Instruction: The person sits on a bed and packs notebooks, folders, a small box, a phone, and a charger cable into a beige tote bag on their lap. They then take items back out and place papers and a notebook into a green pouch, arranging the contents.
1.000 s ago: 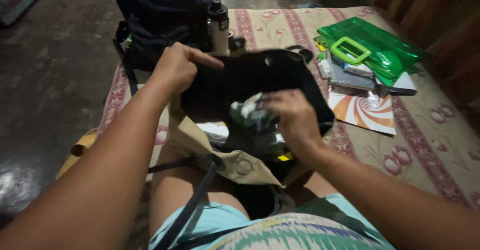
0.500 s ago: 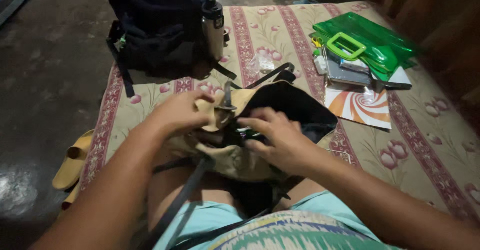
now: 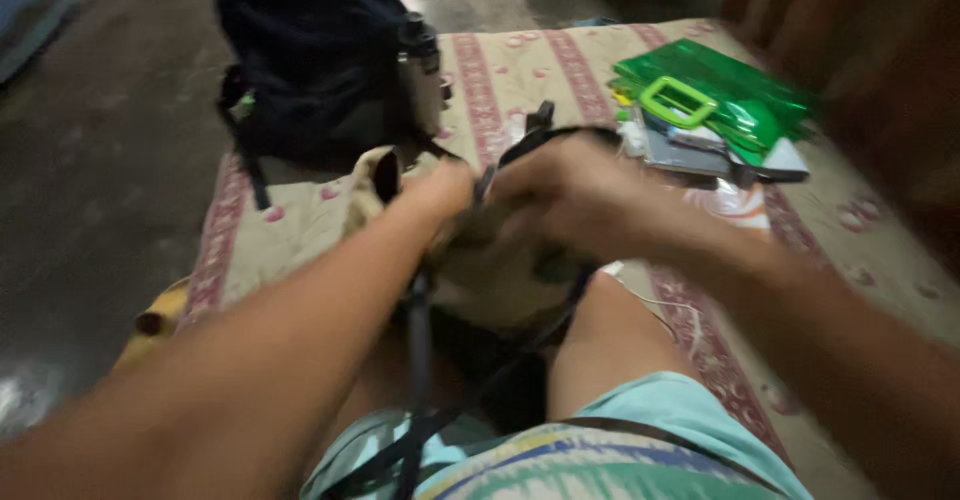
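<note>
- We take the floral mat [image 3: 520, 70] as our landmark.
- A dark backpack [image 3: 310, 60] stands at its far left corner, a capped bottle [image 3: 422, 70] in the side pocket.
- A green plastic case [image 3: 715, 95] lies on papers [image 3: 700, 155] at its far right.
- A yellow sandal [image 3: 150, 320] sits off its left edge.

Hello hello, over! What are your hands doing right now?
Left hand and right hand both gripping the top of the tan bag on the lap. Picture blurred. Dark backpack just behind; nothing blocking.
</note>
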